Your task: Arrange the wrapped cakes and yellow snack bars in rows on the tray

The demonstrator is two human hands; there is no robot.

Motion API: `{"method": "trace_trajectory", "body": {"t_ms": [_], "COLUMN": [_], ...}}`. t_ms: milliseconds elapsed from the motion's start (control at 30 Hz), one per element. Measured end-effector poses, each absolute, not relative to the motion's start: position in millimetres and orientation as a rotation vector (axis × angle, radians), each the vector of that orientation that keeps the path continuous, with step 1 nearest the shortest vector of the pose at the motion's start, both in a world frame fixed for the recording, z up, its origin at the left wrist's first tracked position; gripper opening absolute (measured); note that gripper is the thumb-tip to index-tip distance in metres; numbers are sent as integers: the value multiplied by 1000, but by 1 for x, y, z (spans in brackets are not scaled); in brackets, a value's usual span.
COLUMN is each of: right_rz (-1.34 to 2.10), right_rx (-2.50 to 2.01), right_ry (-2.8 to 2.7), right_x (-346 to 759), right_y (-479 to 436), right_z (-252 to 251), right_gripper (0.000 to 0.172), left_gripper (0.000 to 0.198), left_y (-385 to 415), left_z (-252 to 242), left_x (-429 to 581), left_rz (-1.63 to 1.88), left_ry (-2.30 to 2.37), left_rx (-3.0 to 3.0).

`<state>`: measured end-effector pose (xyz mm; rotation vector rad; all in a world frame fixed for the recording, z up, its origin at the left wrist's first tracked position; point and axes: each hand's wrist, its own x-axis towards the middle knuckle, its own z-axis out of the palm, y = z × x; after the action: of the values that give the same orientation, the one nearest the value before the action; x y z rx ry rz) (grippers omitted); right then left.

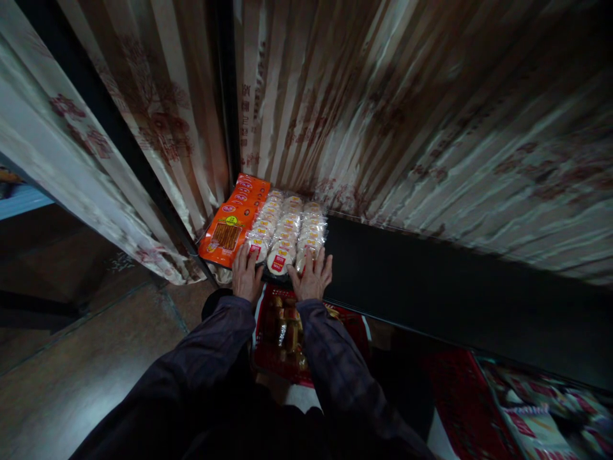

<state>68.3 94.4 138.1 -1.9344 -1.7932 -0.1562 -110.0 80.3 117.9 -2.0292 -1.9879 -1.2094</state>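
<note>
Rows of round, pale packaged cakes (287, 229) in clear wrappers with red and yellow labels lie overlapping on the black shelf (412, 281). My left hand (246, 275) rests its outstretched fingers on the front of the left row. At the front of the right row, my right hand (312, 275) touches the wrappers with its fingers spread. Neither hand grips anything. Just left of the cakes lies a flat orange snack packet (234, 220) with a picture of brown sticks on it.
Below the shelf's front edge sits a red basket (268, 364) holding brown packaged snacks. Another red crate (460, 396) with packets stands at the lower right. Printed curtains (383, 115) hang behind the shelf, and black metal posts (228, 89) rise at its left end.
</note>
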Motion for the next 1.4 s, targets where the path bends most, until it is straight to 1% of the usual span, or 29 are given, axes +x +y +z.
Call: {"method": "trace_trajectory", "body": {"t_ms": [500, 600, 733, 900, 1167, 1400], "right_rz": [-205, -232, -289, -288, -195, -170], "right_rx": [-1905, -1905, -1905, -1906, -1914, -1918], "right_ry": [-1861, -1867, -1866, -1923, -1985, -2008], "right_x": [67, 67, 66, 69, 71, 71], "right_y": [103, 102, 102, 105, 109, 112], "right_z": [135, 134, 134, 134, 138, 140], "right_gripper": [71, 68, 66, 69, 70, 70], "left_gripper": [41, 44, 51, 58, 61, 60], "left_y": [87, 88, 90, 92, 96, 99], "left_z": [122, 120, 118, 120, 121, 119], "left_x": [-101, -98, -95, -90, -86, -84], "left_rz": [-1294, -1279, -1132, -1024, -1038, -1126], "left_ry": [-1961, -1941, -1929, -1903, -1914, -1926], "left_rx": [-2001, -1978, -1996, -2044, -2017, -2024]}}
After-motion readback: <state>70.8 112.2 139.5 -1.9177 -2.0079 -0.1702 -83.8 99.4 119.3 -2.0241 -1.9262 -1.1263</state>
